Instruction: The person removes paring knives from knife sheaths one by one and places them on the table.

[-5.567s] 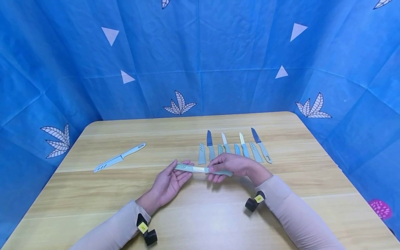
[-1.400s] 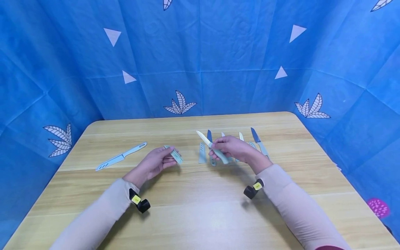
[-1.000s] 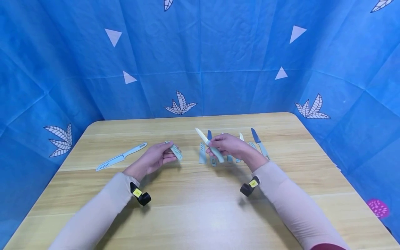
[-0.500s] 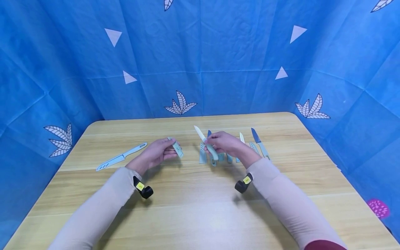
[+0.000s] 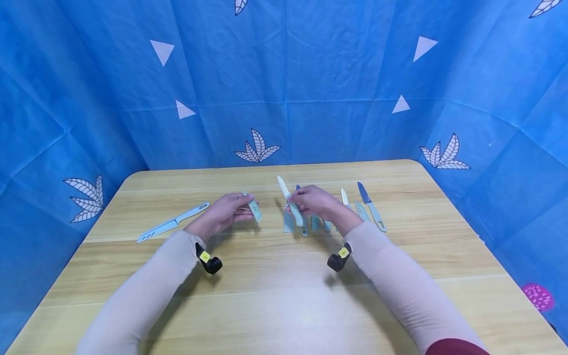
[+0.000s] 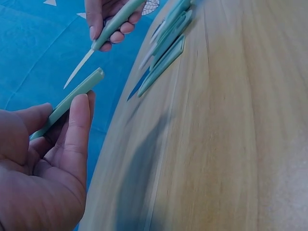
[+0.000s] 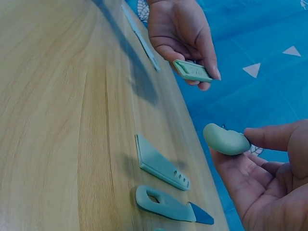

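Note:
In the head view my left hand (image 5: pixel 226 211) pinches a small pale green knife sheath (image 5: pixel 255 210) between thumb and fingers, raised over the table. My right hand (image 5: pixel 316 201) grips a paring knife (image 5: pixel 296 214) by its pale green handle, its white blade bare and pointing up and away. Knife and sheath are apart. The left wrist view has the blade tip close to the upper end of the sheath (image 6: pixel 72 102). From the right wrist, the rounded handle butt (image 7: pixel 226 140) faces the camera, and the other hand holds the sheath (image 7: pixel 195 72) beyond it.
A sheathed knife (image 5: pixel 173 223) lies on the left of the wooden table (image 5: pixel 275 305). Right of centre, several knives and sheaths lie in a row, including a dark-bladed knife (image 5: pixel 372 206) and a sheath (image 5: pixel 288 226); my right hand partly covers them. A blue curtain (image 5: pixel 337 133) stands behind.
Earliest, the blade sat partly inside the sheath; now they are separate. Over the last second both hands have shifted slightly away from me, the right one also a little leftward, still holding knife and sheath.

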`<state>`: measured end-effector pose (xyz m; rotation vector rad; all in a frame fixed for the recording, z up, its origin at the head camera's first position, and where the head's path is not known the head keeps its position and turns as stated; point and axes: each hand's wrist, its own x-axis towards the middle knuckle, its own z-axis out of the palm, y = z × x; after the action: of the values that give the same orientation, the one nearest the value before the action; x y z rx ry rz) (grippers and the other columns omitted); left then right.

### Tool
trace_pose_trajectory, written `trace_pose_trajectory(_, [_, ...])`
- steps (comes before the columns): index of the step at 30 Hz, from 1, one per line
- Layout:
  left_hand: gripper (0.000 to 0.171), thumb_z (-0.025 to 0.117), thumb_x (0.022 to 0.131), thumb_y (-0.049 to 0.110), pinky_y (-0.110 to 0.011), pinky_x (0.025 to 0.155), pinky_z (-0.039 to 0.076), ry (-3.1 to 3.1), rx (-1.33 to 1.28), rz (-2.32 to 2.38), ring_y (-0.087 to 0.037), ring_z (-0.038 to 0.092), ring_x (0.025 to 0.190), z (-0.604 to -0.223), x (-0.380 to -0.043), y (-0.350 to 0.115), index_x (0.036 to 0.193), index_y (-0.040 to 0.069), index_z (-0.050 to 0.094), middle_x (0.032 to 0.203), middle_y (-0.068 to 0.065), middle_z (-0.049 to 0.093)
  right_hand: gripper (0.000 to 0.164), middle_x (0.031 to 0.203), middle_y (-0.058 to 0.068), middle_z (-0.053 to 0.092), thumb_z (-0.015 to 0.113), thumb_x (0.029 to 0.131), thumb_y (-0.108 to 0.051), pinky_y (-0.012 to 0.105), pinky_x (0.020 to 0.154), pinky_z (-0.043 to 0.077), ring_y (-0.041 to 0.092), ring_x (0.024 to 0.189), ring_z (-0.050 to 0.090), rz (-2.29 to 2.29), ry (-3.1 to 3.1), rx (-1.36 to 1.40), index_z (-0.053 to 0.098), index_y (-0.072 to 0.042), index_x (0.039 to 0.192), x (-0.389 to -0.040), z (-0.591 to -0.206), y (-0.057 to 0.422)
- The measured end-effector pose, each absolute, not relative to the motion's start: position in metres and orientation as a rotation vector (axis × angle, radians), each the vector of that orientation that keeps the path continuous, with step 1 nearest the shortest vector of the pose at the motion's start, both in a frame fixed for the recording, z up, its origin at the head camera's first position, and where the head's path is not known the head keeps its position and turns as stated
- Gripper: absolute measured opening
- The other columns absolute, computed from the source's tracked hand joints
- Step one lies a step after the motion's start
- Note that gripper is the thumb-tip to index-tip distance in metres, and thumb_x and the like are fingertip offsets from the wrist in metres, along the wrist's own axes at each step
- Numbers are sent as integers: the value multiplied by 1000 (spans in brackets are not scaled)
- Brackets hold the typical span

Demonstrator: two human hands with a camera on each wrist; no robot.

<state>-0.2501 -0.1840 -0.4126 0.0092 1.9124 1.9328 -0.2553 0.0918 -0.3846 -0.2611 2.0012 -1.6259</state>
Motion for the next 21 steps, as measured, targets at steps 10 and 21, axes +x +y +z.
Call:
trace_pose_trajectory(10, [40,55,102,25,-40,95,53,1965,29,1855,-19,68,83,-413,-259,-180,126,-8,52,102,-16,66,37,119,28,61,53,101,-14,35,89,57,32,106,64,-1608,2046,-232,53,11,129,-260,-390,82])
trace_pose_trajectory(21, [34,55,102,26,-33,83,59,2045,55,1724,-19,68,81,-415,-266,-176,119,-3,57,98,-16,66,32,91,12,63,58,98,-11,33,83,59,18,82,63,-1597,2075,-197,59,11,122,-262,-393,73])
